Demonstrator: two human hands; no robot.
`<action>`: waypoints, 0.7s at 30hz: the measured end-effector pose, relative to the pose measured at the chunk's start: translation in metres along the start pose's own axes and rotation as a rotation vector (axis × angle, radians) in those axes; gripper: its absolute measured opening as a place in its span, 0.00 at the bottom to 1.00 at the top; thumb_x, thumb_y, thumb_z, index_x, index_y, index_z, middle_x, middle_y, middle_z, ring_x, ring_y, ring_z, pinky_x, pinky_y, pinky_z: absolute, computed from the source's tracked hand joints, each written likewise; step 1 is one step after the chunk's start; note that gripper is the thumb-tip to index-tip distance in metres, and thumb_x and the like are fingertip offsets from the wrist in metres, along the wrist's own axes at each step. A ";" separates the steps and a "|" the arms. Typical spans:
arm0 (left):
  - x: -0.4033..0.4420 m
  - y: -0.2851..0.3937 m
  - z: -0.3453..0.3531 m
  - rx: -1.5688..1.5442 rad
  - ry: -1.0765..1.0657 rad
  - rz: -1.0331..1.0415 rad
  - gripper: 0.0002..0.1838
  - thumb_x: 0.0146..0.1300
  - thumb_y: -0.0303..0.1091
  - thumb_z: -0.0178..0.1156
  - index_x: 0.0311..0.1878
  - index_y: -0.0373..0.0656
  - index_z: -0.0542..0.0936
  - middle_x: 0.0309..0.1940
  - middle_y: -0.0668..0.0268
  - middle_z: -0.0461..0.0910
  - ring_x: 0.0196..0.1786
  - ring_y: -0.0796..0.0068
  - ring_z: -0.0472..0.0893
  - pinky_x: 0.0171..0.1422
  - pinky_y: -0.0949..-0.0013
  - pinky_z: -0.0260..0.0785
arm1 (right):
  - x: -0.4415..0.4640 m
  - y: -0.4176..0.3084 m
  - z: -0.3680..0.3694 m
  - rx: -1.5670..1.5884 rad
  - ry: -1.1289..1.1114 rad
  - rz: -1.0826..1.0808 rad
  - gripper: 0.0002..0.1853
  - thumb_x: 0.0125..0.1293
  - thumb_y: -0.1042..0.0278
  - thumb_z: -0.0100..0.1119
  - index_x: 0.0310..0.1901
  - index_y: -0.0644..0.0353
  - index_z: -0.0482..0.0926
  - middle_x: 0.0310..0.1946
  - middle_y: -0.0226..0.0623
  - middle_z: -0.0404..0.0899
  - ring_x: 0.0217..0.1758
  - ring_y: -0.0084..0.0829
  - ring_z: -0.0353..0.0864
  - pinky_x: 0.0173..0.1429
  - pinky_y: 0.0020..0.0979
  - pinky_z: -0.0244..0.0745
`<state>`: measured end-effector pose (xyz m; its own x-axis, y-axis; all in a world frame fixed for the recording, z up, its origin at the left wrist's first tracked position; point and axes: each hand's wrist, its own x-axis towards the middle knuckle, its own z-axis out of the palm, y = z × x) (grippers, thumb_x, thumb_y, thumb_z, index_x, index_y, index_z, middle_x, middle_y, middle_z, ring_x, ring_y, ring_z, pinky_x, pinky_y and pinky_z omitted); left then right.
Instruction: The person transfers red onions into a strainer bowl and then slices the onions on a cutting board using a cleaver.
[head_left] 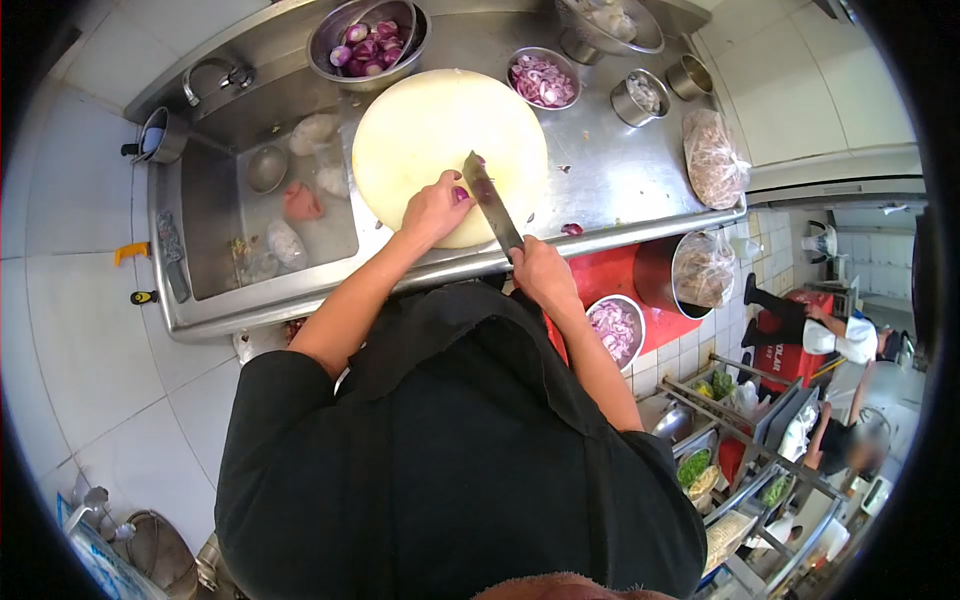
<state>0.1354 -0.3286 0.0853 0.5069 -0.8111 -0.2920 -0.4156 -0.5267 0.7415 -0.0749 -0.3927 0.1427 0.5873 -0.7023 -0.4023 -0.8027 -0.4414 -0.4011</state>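
Observation:
My left hand [437,208] rests on the round, pale cutting board [420,130], its fingers closed on a piece of red onion [460,194]. In my right hand [543,270] is the handle of a knife [491,203], mostly hidden by the fingers. The broad blade lies across the board just right of the onion, its tip pointing away from me. A small purple bit shows beside the tip. Behind the board, a steel bowl [318,45] contains whole peeled red onions [370,48]. Sliced red onion [543,80] fills a smaller bowl at the back right.
At left is a sink [205,215] with bags and a small bowl in it. Steel pots [640,98] and a bagged food item [713,160] stand on the right of the counter. Below it sit another bowl of sliced onion [614,330] and a large pot [660,268]. Other people are at far right.

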 end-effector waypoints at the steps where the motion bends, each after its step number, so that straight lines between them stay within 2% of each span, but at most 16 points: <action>1: 0.000 -0.008 0.001 0.029 0.086 0.210 0.16 0.59 0.31 0.67 0.51 0.41 0.81 0.39 0.57 0.82 0.48 0.51 0.82 0.51 0.54 0.77 | -0.003 -0.003 -0.001 0.002 -0.004 0.010 0.17 0.75 0.57 0.55 0.45 0.67 0.80 0.40 0.64 0.85 0.48 0.64 0.85 0.56 0.59 0.79; 3: 0.000 -0.028 0.000 0.085 0.258 0.630 0.15 0.59 0.29 0.66 0.50 0.42 0.81 0.37 0.59 0.81 0.47 0.51 0.82 0.51 0.54 0.77 | -0.005 -0.002 0.003 -0.005 -0.009 -0.004 0.17 0.75 0.58 0.54 0.45 0.67 0.80 0.39 0.64 0.85 0.47 0.63 0.86 0.55 0.59 0.79; 4: 0.001 -0.033 -0.001 0.067 0.213 0.691 0.11 0.58 0.24 0.64 0.46 0.42 0.82 0.37 0.61 0.81 0.46 0.53 0.82 0.52 0.54 0.77 | -0.005 -0.002 0.004 -0.009 -0.012 -0.012 0.17 0.75 0.58 0.54 0.45 0.67 0.80 0.39 0.64 0.85 0.46 0.63 0.86 0.54 0.59 0.80; 7: 0.011 -0.040 -0.005 0.075 0.072 0.746 0.11 0.56 0.21 0.65 0.43 0.39 0.82 0.41 0.58 0.81 0.50 0.55 0.81 0.55 0.57 0.74 | -0.008 -0.010 0.004 -0.067 -0.003 -0.010 0.16 0.75 0.59 0.54 0.45 0.67 0.80 0.37 0.63 0.85 0.44 0.62 0.87 0.52 0.58 0.81; 10: 0.016 -0.041 -0.006 0.151 0.108 0.804 0.10 0.55 0.21 0.66 0.41 0.40 0.83 0.41 0.59 0.81 0.49 0.56 0.81 0.54 0.57 0.72 | -0.018 -0.011 -0.009 -0.103 0.015 -0.059 0.15 0.75 0.60 0.54 0.45 0.66 0.80 0.36 0.62 0.86 0.43 0.62 0.87 0.50 0.57 0.82; 13: 0.019 -0.043 0.000 0.088 0.204 0.857 0.10 0.54 0.21 0.67 0.41 0.41 0.83 0.41 0.59 0.82 0.48 0.56 0.81 0.53 0.57 0.71 | -0.020 -0.011 -0.003 -0.071 0.030 -0.073 0.14 0.75 0.61 0.53 0.44 0.66 0.80 0.35 0.61 0.86 0.41 0.62 0.87 0.50 0.56 0.82; 16: 0.019 -0.048 0.003 0.075 0.147 0.793 0.10 0.54 0.21 0.67 0.40 0.40 0.82 0.43 0.58 0.82 0.50 0.55 0.80 0.56 0.56 0.71 | -0.004 -0.012 0.010 -0.138 0.012 -0.090 0.15 0.75 0.61 0.53 0.44 0.66 0.80 0.34 0.61 0.86 0.40 0.62 0.87 0.49 0.56 0.82; 21: 0.017 -0.051 0.007 0.030 0.199 0.781 0.08 0.57 0.23 0.67 0.40 0.40 0.82 0.45 0.58 0.83 0.51 0.54 0.80 0.59 0.57 0.70 | -0.011 -0.013 0.002 -0.100 0.025 -0.102 0.15 0.75 0.62 0.52 0.44 0.67 0.80 0.34 0.61 0.86 0.39 0.62 0.87 0.47 0.56 0.83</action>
<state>0.1598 -0.3170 0.0388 0.1849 -0.8888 0.4194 -0.7245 0.1650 0.6692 -0.0705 -0.3777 0.1504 0.6648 -0.6637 -0.3428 -0.7458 -0.5641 -0.3543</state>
